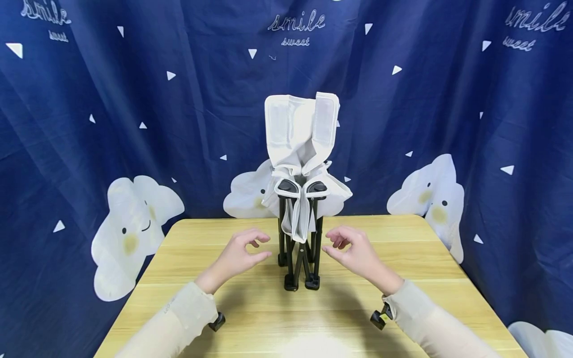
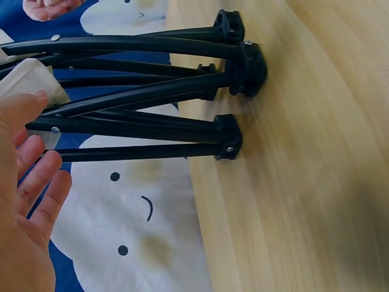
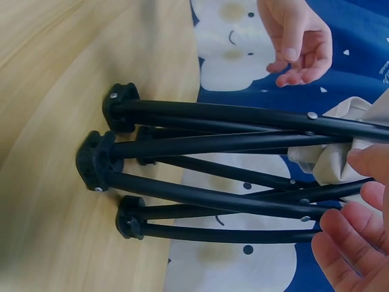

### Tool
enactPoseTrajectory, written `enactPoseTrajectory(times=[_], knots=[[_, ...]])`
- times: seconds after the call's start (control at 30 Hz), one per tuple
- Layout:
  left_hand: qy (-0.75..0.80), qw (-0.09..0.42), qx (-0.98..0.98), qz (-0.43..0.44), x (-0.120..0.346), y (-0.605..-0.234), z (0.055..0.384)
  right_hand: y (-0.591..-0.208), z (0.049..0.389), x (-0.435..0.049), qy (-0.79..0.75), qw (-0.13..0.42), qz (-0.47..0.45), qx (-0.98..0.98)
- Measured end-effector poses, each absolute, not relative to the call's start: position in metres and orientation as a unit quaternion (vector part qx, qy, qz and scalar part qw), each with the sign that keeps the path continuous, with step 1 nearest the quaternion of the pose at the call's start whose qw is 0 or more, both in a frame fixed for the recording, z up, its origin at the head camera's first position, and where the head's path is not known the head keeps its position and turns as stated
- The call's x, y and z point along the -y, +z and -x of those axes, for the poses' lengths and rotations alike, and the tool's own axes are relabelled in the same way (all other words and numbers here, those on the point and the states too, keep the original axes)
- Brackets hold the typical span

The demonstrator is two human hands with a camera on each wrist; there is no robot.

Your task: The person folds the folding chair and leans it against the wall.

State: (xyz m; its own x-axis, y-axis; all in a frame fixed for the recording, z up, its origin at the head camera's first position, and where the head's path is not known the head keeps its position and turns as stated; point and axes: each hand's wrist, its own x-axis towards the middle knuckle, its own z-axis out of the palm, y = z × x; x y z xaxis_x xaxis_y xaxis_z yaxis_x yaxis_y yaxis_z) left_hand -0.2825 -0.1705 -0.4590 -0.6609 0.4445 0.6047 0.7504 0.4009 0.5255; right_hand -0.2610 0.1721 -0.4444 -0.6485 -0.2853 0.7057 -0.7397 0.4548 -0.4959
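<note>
A small folding camp chair stands upright and folded on the table, its white fabric (image 1: 301, 124) bunched above black crossed tube legs (image 1: 301, 263). Black plastic feet (image 2: 246, 70) join the tubes at the tabletop. My left hand (image 1: 241, 253) hovers to the left of the legs, fingers loosely bent, holding nothing. On the other side my right hand (image 1: 355, 252) mirrors it, also with bent fingers and nothing in them. Both wrist views show the legs with metal rivets (image 3: 312, 115) and a gap between the hands and the chair in the head view.
The light wooden table (image 1: 188, 268) carries the chair near its middle. Behind and beside it hangs a dark blue curtain (image 1: 215, 109) printed with clouds and triangles. Small black devices (image 1: 217, 321) sit at both wrists, under beige sleeves (image 1: 192, 308).
</note>
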Motion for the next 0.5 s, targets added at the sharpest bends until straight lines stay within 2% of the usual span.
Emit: enactPoseTrajectory(times=[0.5], knots=[[-0.403, 0.136, 0.837, 0.344, 0.166, -0.484, 0.277, -0.469, 0.257, -0.172, 0.42, 0.231, -0.301, 0.825]])
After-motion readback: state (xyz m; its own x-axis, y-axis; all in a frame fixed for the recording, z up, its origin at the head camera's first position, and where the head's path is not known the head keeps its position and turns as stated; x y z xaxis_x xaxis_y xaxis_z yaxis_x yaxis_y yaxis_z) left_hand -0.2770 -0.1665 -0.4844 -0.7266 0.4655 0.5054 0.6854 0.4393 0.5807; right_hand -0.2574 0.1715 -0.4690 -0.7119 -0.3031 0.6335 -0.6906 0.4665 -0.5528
